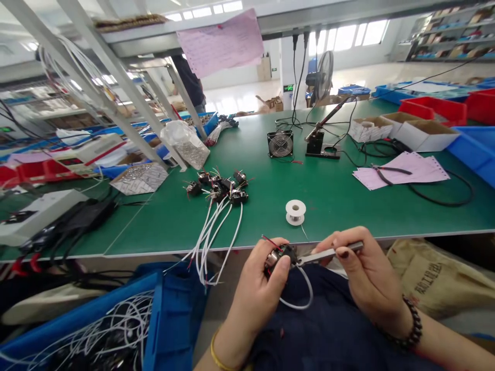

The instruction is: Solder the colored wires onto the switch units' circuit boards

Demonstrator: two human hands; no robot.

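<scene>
Left hand (257, 296) closed around small cylindrical metal motor (279, 258) with red and white leads, held above lap just off near edge of green workbench (332, 206); right hand (367, 275) pinches slim grey metal tool (328, 253), tip against motor

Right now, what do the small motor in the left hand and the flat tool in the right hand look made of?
The small motor has a bright reflective casing, likely polished metal, with a dark end, perhaps plastic. The flat tool looks like brushed steel: dull grey with a soft sheen, though a coating is possible.
</scene>
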